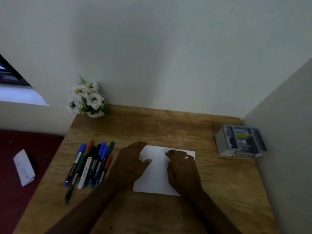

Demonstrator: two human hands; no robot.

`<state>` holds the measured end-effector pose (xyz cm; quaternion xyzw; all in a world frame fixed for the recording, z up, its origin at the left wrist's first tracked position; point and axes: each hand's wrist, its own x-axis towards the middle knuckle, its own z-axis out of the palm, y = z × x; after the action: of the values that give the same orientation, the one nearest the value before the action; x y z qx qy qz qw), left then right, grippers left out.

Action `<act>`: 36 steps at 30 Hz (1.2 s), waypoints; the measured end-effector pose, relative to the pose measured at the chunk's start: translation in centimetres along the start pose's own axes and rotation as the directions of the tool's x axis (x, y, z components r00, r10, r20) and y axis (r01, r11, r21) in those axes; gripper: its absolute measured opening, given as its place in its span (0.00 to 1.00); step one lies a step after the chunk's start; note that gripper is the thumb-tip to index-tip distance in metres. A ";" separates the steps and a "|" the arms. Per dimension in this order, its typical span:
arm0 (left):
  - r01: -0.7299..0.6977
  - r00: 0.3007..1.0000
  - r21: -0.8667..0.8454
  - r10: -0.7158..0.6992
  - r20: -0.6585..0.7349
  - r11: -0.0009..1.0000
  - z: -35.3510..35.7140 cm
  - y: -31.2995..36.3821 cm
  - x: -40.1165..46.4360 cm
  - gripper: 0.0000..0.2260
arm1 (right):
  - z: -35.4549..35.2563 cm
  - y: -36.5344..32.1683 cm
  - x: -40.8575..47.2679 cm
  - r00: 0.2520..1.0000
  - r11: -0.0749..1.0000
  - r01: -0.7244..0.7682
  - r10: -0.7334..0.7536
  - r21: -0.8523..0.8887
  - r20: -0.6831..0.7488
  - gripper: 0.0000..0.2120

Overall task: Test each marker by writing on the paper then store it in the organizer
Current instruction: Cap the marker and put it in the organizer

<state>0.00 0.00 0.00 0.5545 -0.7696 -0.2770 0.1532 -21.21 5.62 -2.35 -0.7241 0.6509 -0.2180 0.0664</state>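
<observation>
**A:** Head view, starting closest in: two bare forearms come up from the bottom edge onto a wooden desk (219,191). Both hands sit on a white sheet of paper (156,174) lying in the middle of the desk.

**B:** Holding anything?

**A:** Nope. The left hand (130,163) lies flat over the paper's left edge, fingers straight and a bit spread, thumb sticking out to the right onto the sheet. The right hand (183,168) is palm down on the right half, fingers straight and resting close together, with a ring (186,157) on one finger. It's just pressing on the sheet, no pinching that I can see.

**B:** And the markers?

**A:** A bunch of markers (91,164) lies loose on the desk just left of the left hand, not touching it. Caps are blue, red, green and black, and they're roughly parallel and overlapping, so I can't count them reliably. One dark pen sticks out lower than the rest.

**B:** Organizer?

**A:** The grey organizer (240,141) is over by the right wall, well apart from the paper. Something yellow is in one compartment, but it's too blurry to say more.

**B:** Further back?

**A:** A small pot of white flowers (86,98) stands in the far left corner against the wall. Off the desk to the left, a folded slip of paper (24,167) lies on a dark red surface (16,200).
</observation>
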 end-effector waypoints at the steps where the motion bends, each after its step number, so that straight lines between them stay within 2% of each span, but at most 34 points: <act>1: -0.033 0.999 0.046 0.032 0.027 0.998 1.1 -0.7 -0.2 0.39 | 0.7 0.3 -0.2 0.999 1.000 0.014 -0.013 -0.025 0.042 0.17; 4: -0.110 0.994 0.217 0.107 0.026 0.970 3.9 -2.9 -1.0 0.36 | 2.9 1.2 -0.6 0.997 0.995 0.054 -0.048 -0.090 0.067 0.18; 6: -0.144 0.988 0.264 0.152 -0.008 0.954 4.7 -3.5 -1.2 0.36 | 3.1 1.3 -0.5 0.996 0.995 0.068 -0.062 -0.077 0.070 0.18; 12: -0.157 0.981 0.308 0.183 -0.059 0.938 5.5 -4.3 -1.4 0.37 | 3.8 1.3 -0.9 0.995 0.988 0.092 -0.087 -0.124 0.039 0.18; 17: -0.159 0.977 0.329 0.197 -0.084 0.931 5.8 -4.2 -1.6 0.39 | 3.9 1.9 -1.1 0.994 0.994 0.103 -0.104 -0.039 -0.025 0.19; 23: -0.130 0.976 0.351 0.183 -0.122 0.927 5.4 -4.1 -3.5 0.37 | 3.2 1.4 -2.0 0.983 0.985 0.174 -0.172 -0.019 0.068 0.21; 26: -0.121 0.966 0.395 0.199 -0.163 0.911 4.9 -4.0 -6.2 0.31 | 3.0 0.8 -2.3 0.972 0.979 0.205 -0.203 -0.001 0.116 0.18; 33: -0.148 0.909 0.216 0.219 -0.354 0.965 4.2 -4.6 -8.8 0.25 | 2.7 -1.3 -2.4 0.969 0.971 0.238 -0.238 0.000 0.062 0.16; 36: -0.147 0.803 0.193 0.231 -0.549 0.970 3.4 -5.2 -9.3 0.11 | 2.5 -3.9 -1.7 0.959 0.961 0.277 -0.276 0.004 0.062 0.12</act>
<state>5.36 8.41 -5.16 0.5415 -0.7580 -0.0277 0.3626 -16.79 7.38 -3.50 -0.8145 0.5416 -0.2010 0.0536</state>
